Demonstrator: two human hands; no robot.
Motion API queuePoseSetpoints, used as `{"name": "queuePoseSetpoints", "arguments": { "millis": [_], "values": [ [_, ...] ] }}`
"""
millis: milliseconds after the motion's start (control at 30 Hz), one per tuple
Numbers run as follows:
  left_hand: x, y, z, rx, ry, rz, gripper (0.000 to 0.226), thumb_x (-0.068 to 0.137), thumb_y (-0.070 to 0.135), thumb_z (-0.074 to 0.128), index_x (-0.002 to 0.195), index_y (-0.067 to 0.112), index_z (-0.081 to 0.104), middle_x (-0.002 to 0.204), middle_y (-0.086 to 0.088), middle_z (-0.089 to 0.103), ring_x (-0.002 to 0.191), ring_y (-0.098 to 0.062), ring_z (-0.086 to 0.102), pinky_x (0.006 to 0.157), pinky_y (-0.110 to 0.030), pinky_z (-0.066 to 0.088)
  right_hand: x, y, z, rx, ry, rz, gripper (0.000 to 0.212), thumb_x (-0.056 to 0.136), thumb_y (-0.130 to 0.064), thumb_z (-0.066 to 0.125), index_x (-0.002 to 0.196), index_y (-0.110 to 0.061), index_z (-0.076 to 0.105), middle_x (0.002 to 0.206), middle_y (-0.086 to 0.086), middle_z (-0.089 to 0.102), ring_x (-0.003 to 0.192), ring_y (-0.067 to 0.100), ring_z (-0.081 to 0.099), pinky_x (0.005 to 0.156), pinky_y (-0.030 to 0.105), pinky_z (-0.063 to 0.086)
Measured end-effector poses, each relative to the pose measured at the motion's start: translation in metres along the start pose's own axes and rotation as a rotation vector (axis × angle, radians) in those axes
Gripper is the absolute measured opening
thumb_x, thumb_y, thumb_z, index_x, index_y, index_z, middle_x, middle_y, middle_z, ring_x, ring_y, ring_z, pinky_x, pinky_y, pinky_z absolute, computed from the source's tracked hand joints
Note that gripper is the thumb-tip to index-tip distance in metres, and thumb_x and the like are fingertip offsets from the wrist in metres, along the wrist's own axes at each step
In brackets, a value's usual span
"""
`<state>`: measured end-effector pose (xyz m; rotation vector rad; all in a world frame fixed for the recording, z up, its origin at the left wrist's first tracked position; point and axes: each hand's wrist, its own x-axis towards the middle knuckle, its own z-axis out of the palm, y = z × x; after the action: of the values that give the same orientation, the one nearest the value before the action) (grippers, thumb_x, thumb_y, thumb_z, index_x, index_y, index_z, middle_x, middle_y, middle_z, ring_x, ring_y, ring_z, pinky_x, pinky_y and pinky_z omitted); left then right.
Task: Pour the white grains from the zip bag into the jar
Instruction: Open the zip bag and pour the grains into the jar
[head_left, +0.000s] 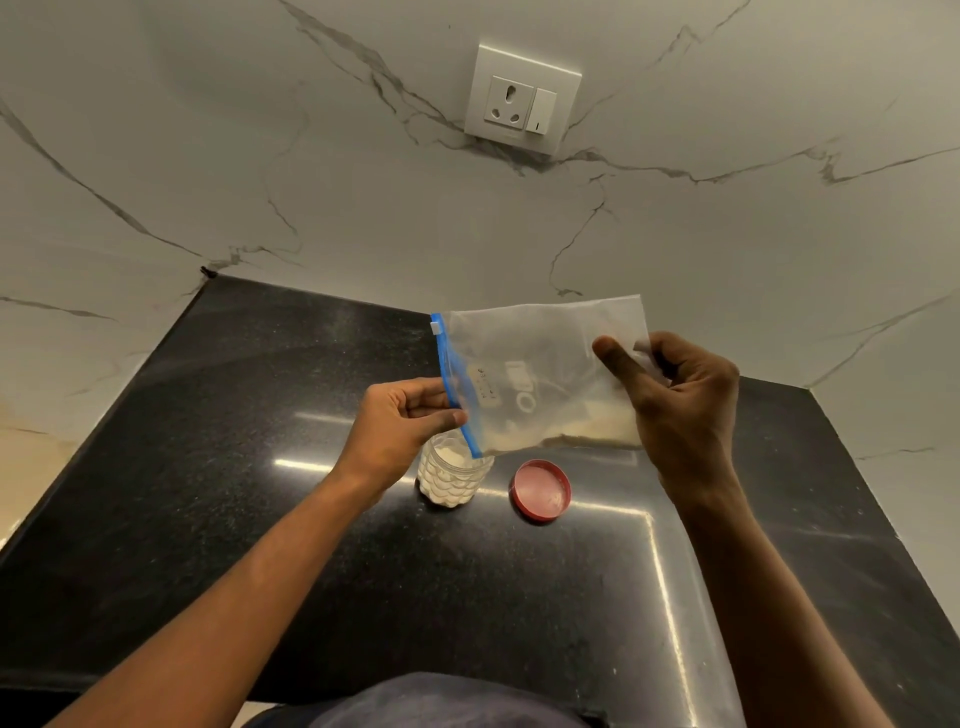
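A clear zip bag (540, 364) with a blue zip strip hangs sideways above the black counter, zip end to the left. My left hand (402, 423) pinches the blue zip edge, and my right hand (680, 400) grips the bag's closed end, held higher. White grains lie along the bag's lower edge, near my right hand. Under the zip's lower corner stands an open clear jar (453, 478) with white grains inside. Whether grains are falling I cannot tell.
The jar's red lid (541, 489) lies flat on the black counter (260, 467), right of the jar. Marble walls close the counter at the back and both sides. A white wall socket (522, 98) sits high on the back wall.
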<state>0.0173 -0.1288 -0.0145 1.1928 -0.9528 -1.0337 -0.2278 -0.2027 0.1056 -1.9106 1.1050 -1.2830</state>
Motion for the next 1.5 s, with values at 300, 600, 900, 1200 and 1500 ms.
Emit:
{"name": "queuePoseSetpoints", "arguments": {
  "millis": [300,600,900,1200,1500],
  "values": [
    [-0.0013,-0.0003,0.0001,-0.021,0.004,-0.017,0.033,0.087,-0.004,0.079,0.114,0.014,0.078,0.106,0.001,0.084,0.101,-0.015,0.080,0.082,-0.020,0.062,-0.0020,0.0022,0.0005,-0.026,0.006,0.002,0.028,0.090,-0.029,0.079,0.083,-0.003,0.070,0.079,0.014,0.071,0.070,0.035,0.069,0.058,0.056,0.057],
    [-0.0036,-0.0008,0.0024,-0.019,0.011,-0.025,0.034,0.086,-0.006,0.079,0.113,0.014,0.077,0.105,0.000,0.084,0.099,-0.016,0.081,0.082,-0.022,0.063,0.0000,-0.0011,0.0009,-0.035,-0.006,0.002,0.029,0.088,-0.036,0.078,0.083,-0.009,0.070,0.080,0.017,0.070,0.072,0.039,0.069,0.058,0.058,0.057],
    [-0.0034,-0.0007,0.0027,0.014,0.022,-0.023,0.034,0.085,-0.004,0.081,0.114,0.012,0.075,0.107,-0.001,0.083,0.100,-0.017,0.080,0.084,-0.023,0.063,0.0029,-0.0005,-0.0007,-0.055,-0.007,-0.021,0.043,0.087,-0.042,0.077,0.082,-0.001,0.067,0.081,0.025,0.067,0.074,0.047,0.066,0.057,0.062,0.055],
    [-0.0045,-0.0019,0.0007,0.023,0.023,-0.022,0.034,0.085,-0.004,0.080,0.115,0.012,0.075,0.107,-0.002,0.083,0.100,-0.016,0.080,0.084,-0.024,0.063,0.0055,-0.0010,0.0027,-0.060,-0.032,-0.026,0.033,0.088,-0.038,0.078,0.082,-0.007,0.069,0.079,0.019,0.069,0.071,0.042,0.067,0.056,0.059,0.055],
    [-0.0026,-0.0040,0.0007,0.021,0.022,-0.015,0.034,0.085,-0.002,0.082,0.114,0.014,0.075,0.107,-0.002,0.083,0.101,-0.018,0.080,0.088,-0.028,0.064,0.0053,-0.0013,0.0027,-0.063,-0.039,-0.023,0.025,0.088,-0.035,0.079,0.083,-0.012,0.071,0.080,0.012,0.072,0.072,0.035,0.070,0.058,0.057,0.057]
  ]
}}
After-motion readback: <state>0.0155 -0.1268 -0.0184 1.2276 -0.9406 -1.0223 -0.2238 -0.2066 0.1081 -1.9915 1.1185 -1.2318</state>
